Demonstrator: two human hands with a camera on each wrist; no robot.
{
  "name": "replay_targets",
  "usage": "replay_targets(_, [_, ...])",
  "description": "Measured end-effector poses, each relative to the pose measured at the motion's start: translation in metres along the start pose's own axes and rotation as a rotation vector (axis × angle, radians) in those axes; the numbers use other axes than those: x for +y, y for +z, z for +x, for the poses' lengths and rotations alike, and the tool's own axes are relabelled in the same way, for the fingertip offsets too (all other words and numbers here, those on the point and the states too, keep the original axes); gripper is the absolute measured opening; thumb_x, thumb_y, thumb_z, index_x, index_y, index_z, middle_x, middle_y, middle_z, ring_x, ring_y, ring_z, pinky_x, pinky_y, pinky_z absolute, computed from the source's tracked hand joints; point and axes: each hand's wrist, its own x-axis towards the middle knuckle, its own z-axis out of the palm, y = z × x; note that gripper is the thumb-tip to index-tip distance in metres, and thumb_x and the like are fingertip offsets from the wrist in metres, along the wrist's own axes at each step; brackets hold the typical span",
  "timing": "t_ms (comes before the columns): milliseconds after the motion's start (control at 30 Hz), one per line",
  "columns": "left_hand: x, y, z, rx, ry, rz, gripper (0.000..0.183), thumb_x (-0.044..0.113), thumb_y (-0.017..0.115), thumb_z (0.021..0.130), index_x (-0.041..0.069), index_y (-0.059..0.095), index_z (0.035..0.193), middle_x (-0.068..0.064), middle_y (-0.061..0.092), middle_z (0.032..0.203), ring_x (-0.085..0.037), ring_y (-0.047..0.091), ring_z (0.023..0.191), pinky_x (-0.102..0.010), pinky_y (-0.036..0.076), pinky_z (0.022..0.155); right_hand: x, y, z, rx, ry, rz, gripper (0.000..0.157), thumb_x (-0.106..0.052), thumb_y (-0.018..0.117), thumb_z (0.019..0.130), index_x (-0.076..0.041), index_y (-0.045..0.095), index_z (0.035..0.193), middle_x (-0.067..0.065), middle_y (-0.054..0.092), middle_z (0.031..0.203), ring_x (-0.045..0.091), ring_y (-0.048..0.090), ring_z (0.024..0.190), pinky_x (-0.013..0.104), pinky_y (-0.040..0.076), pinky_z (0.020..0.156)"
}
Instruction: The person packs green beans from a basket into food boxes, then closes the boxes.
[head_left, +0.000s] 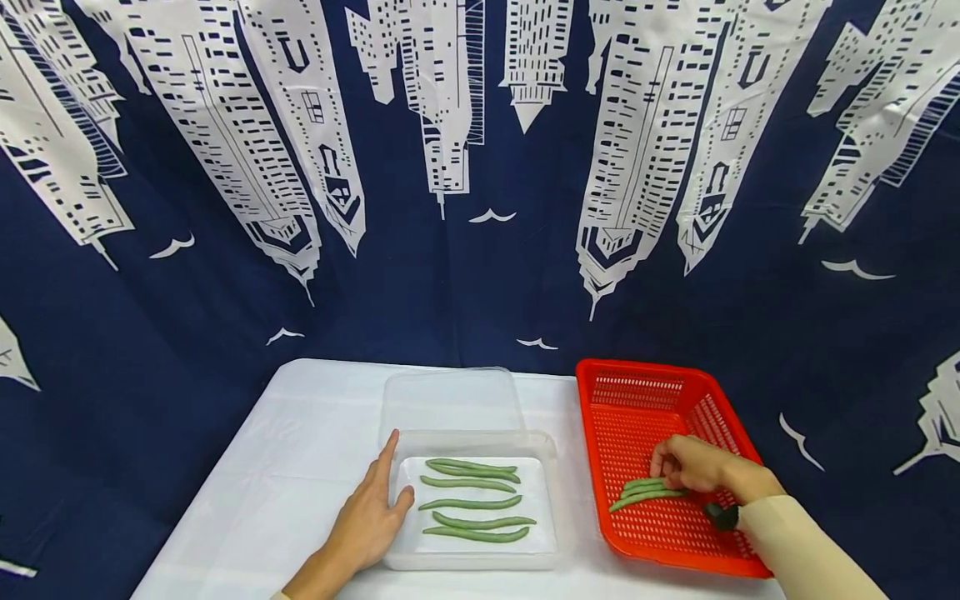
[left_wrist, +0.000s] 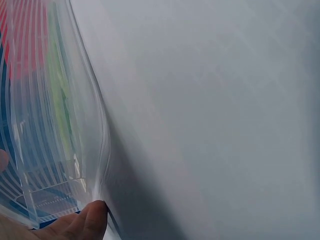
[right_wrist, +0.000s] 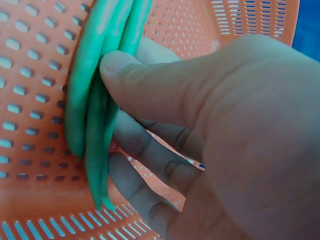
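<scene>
Inside the red plastic basket (head_left: 624, 429), my right hand (head_left: 693, 465) pinches a small bunch of green beans (head_left: 637, 495). In the right wrist view the thumb lies across the beans (right_wrist: 82, 100), with curled fingers behind them. My left hand (head_left: 369, 518) rests along the left wall of a clear plastic container (head_left: 480, 562), thumb and fingers spread at its rim. Several green beans (head_left: 471, 504) lie side by side across the container's floor. The left wrist view shows fingertips (left_wrist: 95, 217) against the outside of the container wall (left_wrist: 92, 125).
A clear lid (head_left: 450, 398) lies flat behind the container, partly overlapped by it. The basket stands at the right end of the white table (head_left: 255, 483). A navy cloth with white buildings (head_left: 450, 283) hangs behind. A dark wrist camera (head_left: 722, 517) sits below the right hand.
</scene>
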Motion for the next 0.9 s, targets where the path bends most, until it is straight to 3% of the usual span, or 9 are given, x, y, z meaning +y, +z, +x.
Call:
replay_targets(167, [0.000, -0.001, -0.001, -0.005, -0.013, 0.004, 0.091, 0.029, 0.068, 0.115, 0.033, 0.016, 0.189, -0.026, 0.053, 0.178, -0.055, 0.060, 0.157, -0.079, 0.052, 0.121, -0.001, -0.002, 0.001, 0.009, -0.047, -0.144, 0.021, 0.017, 0.075, 0.095, -0.004, 0.076, 0.099, 0.002, 0.068, 0.087, 0.004, 0.053, 0.074, 0.020, 0.045, 0.068])
replay_targets(333, [0.001, 0.000, -0.001, -0.005, -0.006, 0.001, 0.092, 0.030, 0.069, 0.115, 0.031, 0.015, 0.189, -0.026, 0.054, 0.177, -0.056, 0.061, 0.156, -0.079, 0.053, 0.120, -0.003, -0.006, 0.000, 0.007, -0.073, -0.181, 0.020, 0.014, 0.078, 0.096, -0.006, 0.075, 0.100, 0.002, 0.071, 0.087, 0.004, 0.058, 0.077, 0.022, 0.048, 0.070])
replay_targets(600, [0.001, 0.003, 0.004, 0.014, 0.001, -0.007, 0.091, 0.030, 0.068, 0.115, 0.033, 0.015, 0.189, -0.026, 0.052, 0.179, -0.056, 0.060, 0.157, -0.079, 0.052, 0.121, -0.004, -0.012, -0.002, 0.038, -0.081, -0.190, 0.017, 0.009, 0.079, 0.099, -0.006, 0.074, 0.103, 0.003, 0.073, 0.093, 0.005, 0.062, 0.082, 0.023, 0.050, 0.073])
replay_targets(900, [-0.002, 0.001, 0.004, 0.002, -0.001, 0.000, 0.091, 0.030, 0.067, 0.116, 0.032, 0.014, 0.190, -0.028, 0.053, 0.178, -0.058, 0.061, 0.155, -0.082, 0.051, 0.121, -0.007, -0.001, -0.006, 0.053, -0.103, -0.120, 0.017, 0.011, 0.076, 0.100, -0.005, 0.072, 0.103, 0.003, 0.070, 0.093, 0.006, 0.059, 0.084, 0.022, 0.049, 0.074])
